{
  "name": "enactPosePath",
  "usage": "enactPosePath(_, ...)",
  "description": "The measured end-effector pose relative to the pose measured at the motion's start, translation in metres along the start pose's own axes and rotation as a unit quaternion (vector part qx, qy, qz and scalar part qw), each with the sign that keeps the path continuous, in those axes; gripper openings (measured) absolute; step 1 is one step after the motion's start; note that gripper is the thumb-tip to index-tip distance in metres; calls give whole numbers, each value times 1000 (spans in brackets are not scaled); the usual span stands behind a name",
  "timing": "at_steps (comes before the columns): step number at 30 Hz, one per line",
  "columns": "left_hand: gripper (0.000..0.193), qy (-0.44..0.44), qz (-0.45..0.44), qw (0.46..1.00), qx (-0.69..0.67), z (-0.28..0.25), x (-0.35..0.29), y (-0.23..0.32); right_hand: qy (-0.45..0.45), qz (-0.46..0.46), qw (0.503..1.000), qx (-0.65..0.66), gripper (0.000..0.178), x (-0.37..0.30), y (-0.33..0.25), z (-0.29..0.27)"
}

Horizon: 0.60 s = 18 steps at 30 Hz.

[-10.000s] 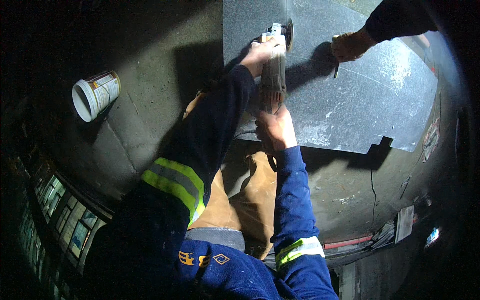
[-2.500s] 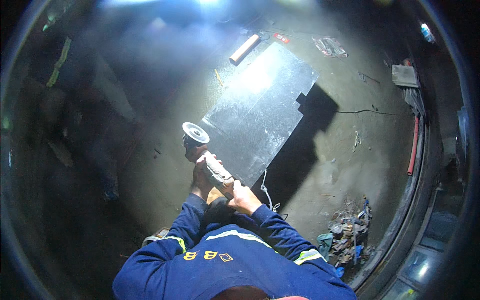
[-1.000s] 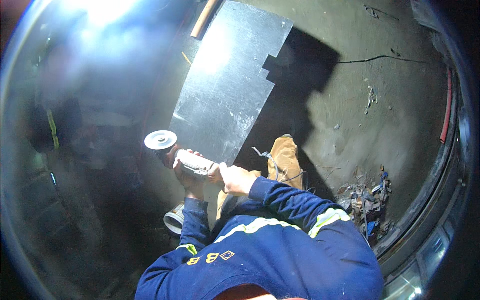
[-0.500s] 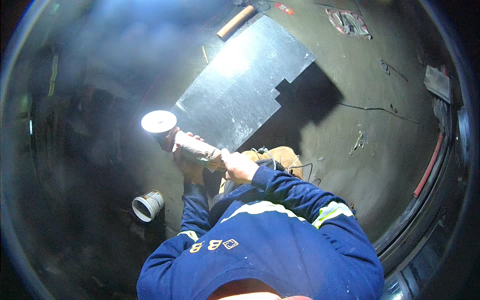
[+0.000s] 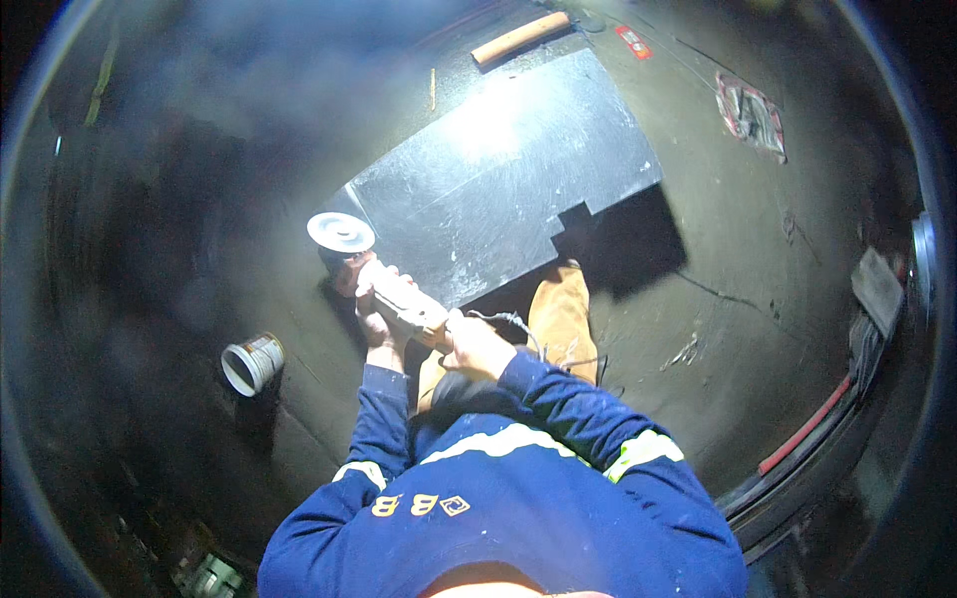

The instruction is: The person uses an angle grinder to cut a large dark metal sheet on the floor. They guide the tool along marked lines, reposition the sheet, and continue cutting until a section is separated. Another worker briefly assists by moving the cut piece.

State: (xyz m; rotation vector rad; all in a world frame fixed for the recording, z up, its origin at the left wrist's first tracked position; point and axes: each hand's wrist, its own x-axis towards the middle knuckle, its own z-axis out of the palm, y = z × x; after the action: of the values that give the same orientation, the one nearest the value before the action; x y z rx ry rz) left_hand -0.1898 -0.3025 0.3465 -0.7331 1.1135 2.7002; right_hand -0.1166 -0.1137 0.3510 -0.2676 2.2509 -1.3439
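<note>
With both hands I hold an angle grinder [image 5: 407, 307] across my front, its pale round disc [image 5: 341, 232] at the far left end. My left hand [image 5: 375, 317] wraps round the body just behind the disc. Around the rear end is my right hand [image 5: 475, 345], fingers closed. A pale cord [image 5: 513, 321] runs near the grinder's rear. Ahead lies a large grey slab or sheet [image 5: 439, 214] with a stepped notch in its right edge. The disc appears beside the slab's left corner; whether they touch, I cannot tell.
A white bucket [image 5: 239, 369] lies tipped on the left. Beyond the slab is a brown roll [image 5: 520, 38]. A crumpled plastic bag [image 5: 750, 118] is at the far right, with a red hose [image 5: 805, 427] along the right side. Haze blurs the left.
The view has turned, so the slab and bag appear farther right and the bucket farther left. Both hands keep their hold on the grinder, whose disc now shows slightly to the right.
</note>
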Motion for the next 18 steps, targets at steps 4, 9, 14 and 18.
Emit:
enactPosePath(4, 63, 49, -81, 994, -51, 24, 33, -63, 13, -63, 997, 34, 40, 8, 68, -38)
enactPosePath(9, 58, 110, -73, 990, -55, 16, 77, -130, -112, 27, 990, 86, 62, 32, 130, -85)
enactPosePath(14, 64, 157, -54, 986, -28, -15, 103, -155, -227, 140, 908, 323, 55, 91, 212, -124)
enactPosePath(18, 65, 184, -46, 980, -53, -62, 109, -168, -38, 256, 821, 509, 29, 141, 311, -156)
